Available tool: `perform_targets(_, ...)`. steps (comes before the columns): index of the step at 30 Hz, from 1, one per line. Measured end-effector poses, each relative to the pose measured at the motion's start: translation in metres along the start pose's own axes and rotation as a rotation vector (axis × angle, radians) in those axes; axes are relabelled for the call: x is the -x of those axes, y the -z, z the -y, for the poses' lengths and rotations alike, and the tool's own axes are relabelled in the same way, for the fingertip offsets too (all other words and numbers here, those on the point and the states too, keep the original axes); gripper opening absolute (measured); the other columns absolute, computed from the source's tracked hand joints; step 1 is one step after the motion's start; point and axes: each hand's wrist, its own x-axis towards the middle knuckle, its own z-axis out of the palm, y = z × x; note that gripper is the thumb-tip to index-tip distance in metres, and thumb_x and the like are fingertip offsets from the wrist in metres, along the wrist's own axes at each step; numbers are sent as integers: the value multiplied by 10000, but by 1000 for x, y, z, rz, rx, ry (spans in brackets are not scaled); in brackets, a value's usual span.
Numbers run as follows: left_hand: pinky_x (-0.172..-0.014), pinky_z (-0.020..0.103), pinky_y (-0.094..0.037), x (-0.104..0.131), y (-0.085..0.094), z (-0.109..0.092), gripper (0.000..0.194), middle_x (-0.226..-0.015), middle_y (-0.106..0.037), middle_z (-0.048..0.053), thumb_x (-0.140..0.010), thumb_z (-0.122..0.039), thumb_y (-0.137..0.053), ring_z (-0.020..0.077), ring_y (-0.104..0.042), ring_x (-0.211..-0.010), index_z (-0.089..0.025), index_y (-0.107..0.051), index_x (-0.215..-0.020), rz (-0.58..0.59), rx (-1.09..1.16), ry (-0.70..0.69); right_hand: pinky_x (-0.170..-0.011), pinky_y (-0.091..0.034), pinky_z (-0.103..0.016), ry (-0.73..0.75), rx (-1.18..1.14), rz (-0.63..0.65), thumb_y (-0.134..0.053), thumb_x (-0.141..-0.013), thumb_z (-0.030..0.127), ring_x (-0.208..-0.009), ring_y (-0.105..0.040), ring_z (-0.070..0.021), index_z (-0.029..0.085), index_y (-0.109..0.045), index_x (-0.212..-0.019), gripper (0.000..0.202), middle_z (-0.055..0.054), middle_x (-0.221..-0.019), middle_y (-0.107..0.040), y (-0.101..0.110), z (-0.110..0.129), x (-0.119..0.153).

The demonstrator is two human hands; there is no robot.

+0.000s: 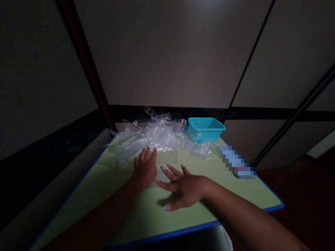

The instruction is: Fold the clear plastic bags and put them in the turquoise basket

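A clear plastic bag (164, 175) lies flat on the pale green table (183, 218), partly hidden by my hands. My right hand (184, 190) rests over its right side, palm down with the fingers spread. On its left is my left hand (146, 169), fingers stretched forward toward a heap of clear plastic bags (157, 134). Neither hand grips anything that I can see. The heap is loose and crumpled, spreading across the far left part of the table.
A turquoise plastic basket (206, 135) stands at the far right of the table. In front of it lies a small crumpled clear bag (204, 150). A blurred-out flat object (237, 163) lies near the right edge. Behind the table rise cabinet panels (170, 55).
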Motion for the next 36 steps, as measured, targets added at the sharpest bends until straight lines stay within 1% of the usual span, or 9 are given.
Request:
perform_targets(2, -992, 551, -234, 0, 1, 0, 611, -1472, -176, 116, -805, -115, -333, 286, -118, -1345, -179, -215, -1401, -1, 11, -3, -943, 125, -635, 4, -5, 8, -416, -726, 701, -1304, 162, -324, 357, -69, -1395, 829, -71, -1445, 173, 0, -2, 0)
perform_targets(5, -997, 550, -229, 2, 4, 0, 540, -1468, -193, 109, -860, -237, -326, 282, -123, -1345, -177, -247, -1391, -29, 16, -21, -947, 123, -633, -3, -20, 1, -415, -747, 679, -1307, 145, -325, 388, -113, -1383, 762, -43, -1454, 149, 0, -2, 0)
perform_targets(11, -992, 578, -199, 2, 4, 4, 590, -1478, -148, 113, -843, -417, -381, 313, -92, -1346, -203, -274, -1383, -93, 5, -80, -955, 121, -621, 5, -21, -11, -485, -746, 624, -1310, 150, -310, 450, -195, -1347, 690, 13, -1459, 118, 3, -6, 3)
perform_targets(17, -944, 641, -177, -3, 6, 14, 691, -1494, -37, 101, -771, -576, -437, 358, -14, -1343, -341, -215, -1383, -54, 41, -67, -946, 115, -635, 25, -53, 61, -528, -739, 589, -1315, 152, -298, 491, -286, -1295, 614, 83, -1467, 20, 17, -18, 9)
perform_targets(23, -963, 634, -140, -4, 7, 16, 781, -1494, 0, 95, -723, -643, -445, 348, 19, -1345, -343, -167, -1390, 45, 87, -62, -912, 104, -675, 78, -101, 118, -493, -788, 554, -1311, 170, -305, 460, -326, -1290, 537, 92, -1463, -1, 23, -31, 8)
perform_targets(28, -955, 661, -89, -8, 12, 26, 981, -1483, 93, 85, -586, -685, -560, 365, 85, -1334, -338, -125, -1394, 90, 89, -62, -937, 105, -650, 89, -129, 122, -490, -800, 539, -1322, 149, -288, 455, -343, -1285, 515, 98, -1465, -52, 24, -39, 5)
perform_targets(30, -957, 660, -77, -10, 13, 29, 1029, -1478, 117, 82, -548, -680, -594, 366, 107, -1329, -337, -118, -1394, 99, 93, -63, -956, 99, -630, 89, -151, 75, -501, -799, 528, -1331, 120, -283, 436, -296, -1317, 565, 71, -1470, -77, 26, -40, 6)
perform_targets(32, -957, 661, -71, -11, 13, 31, 1058, -1472, 134, 88, -527, -677, -612, 363, 121, -1327, -332, -115, -1395, 108, 97, -59, -972, 86, -618, 65, -164, -32, -507, -802, 513, -1337, 98, -280, 414, -238, -1349, 618, 43, -1475, -93, 27, -41, 6)
perform_targets(36, -956, 662, -70, -11, 12, 31, 1064, -1469, 135, 93, -527, -651, -631, 364, 129, -1324, -320, -117, -1398, 121, 102, -45, -971, 98, -619, -118, -75, -267, -509, -777, 556, -1336, 109, -289, 351, -169, -1391, 731, -16, -1483, -61, 25, -41, 4)
